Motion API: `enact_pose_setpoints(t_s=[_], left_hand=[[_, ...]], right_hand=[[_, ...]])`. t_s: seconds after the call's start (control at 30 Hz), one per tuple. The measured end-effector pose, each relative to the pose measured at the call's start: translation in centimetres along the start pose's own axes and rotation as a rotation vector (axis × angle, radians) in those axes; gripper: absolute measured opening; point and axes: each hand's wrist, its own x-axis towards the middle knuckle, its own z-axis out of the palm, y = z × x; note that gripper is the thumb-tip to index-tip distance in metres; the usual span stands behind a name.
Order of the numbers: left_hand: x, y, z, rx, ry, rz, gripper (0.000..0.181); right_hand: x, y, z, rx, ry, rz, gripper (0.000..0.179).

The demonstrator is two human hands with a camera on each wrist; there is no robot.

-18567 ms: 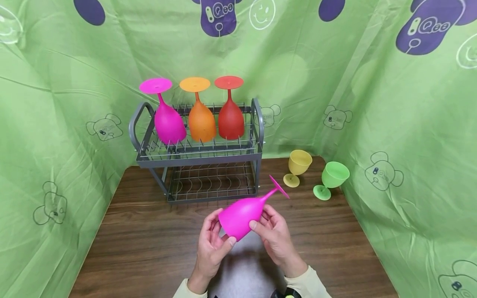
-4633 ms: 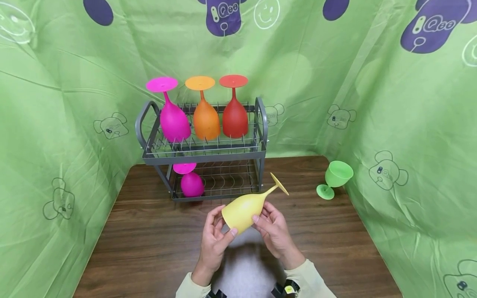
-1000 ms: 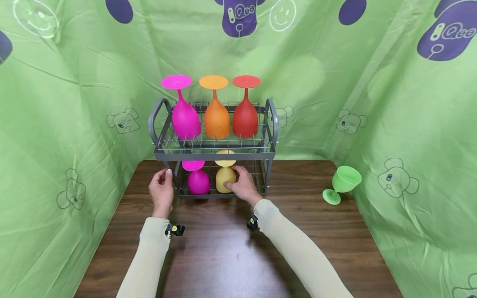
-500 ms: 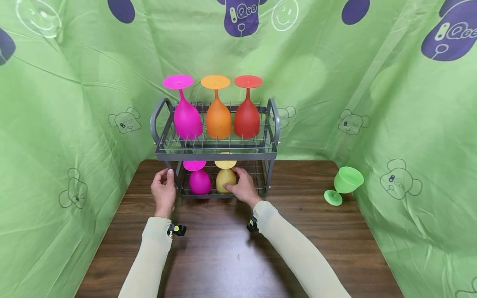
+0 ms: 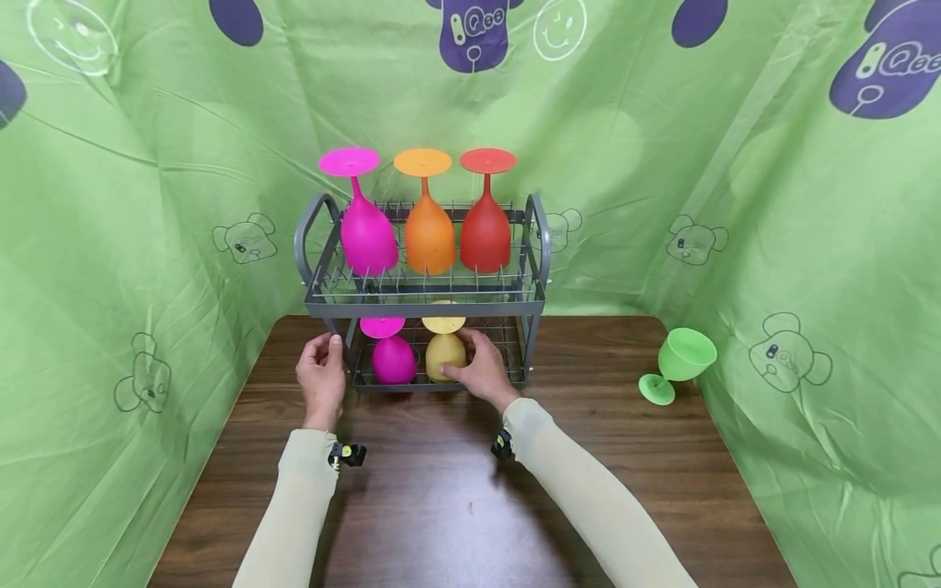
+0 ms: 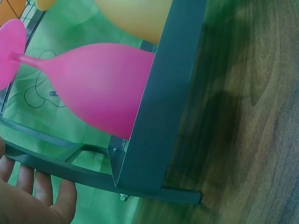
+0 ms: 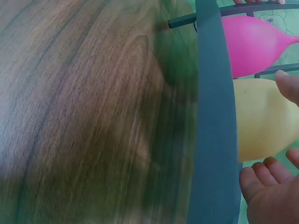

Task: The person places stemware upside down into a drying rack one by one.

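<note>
In the head view my right hand [image 5: 487,369] holds a yellow plastic goblet [image 5: 444,359] upside down on the lower tier of a grey dish rack [image 5: 426,309]. The right wrist view shows the thumb over one side of the yellow bowl [image 7: 261,121] and the fingers along the other. A pink goblet [image 5: 394,361] stands inverted to its left, its rim hidden behind the front rail. My left hand [image 5: 322,377] is at the rack's left post, fingertips against its outer side; in the left wrist view they meet the grey bar [image 6: 70,175].
Pink [image 5: 367,237], orange [image 5: 430,237] and red [image 5: 485,237] goblets stand inverted on the upper tier. A green goblet [image 5: 686,356] stands upright at the wooden table's [image 5: 588,457] right. Green printed cloth [image 5: 603,163] surrounds the table.
Since the oldest frame, the lower pink goblet and then the yellow goblet have gone from table and hands onto the lower tier. Over the last second, the hands have barely moved.
</note>
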Motion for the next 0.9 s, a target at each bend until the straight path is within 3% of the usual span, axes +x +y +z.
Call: enact_pose_setpoints(t_s=[0.13, 0.4, 0.7, 0.9], left_hand=[[0.0, 0.0, -0.1, 0.008, -0.001, -0.008, 0.04], [-0.5, 0.1, -0.5, 0.026, -0.014, -0.037, 0.044], [-2.4, 1.0, -0.7, 0.004, -0.019, -0.047, 0.045], [-4.4, 1.6, -0.8, -0.019, -0.026, 0.001, 0.044]], right_hand=[[-0.5, -0.1, -0.8, 0.072, 0.016, 0.002, 0.083], [-2.0, -0.4, -2.5, 0.114, 0.033, 0.015, 0.076], [-4.2, -1.5, -5.0, 0.16, 0.09, -0.032, 0.066], [-6.1, -1.7, -7.3, 0.22, 0.107, -0.034, 0.063]])
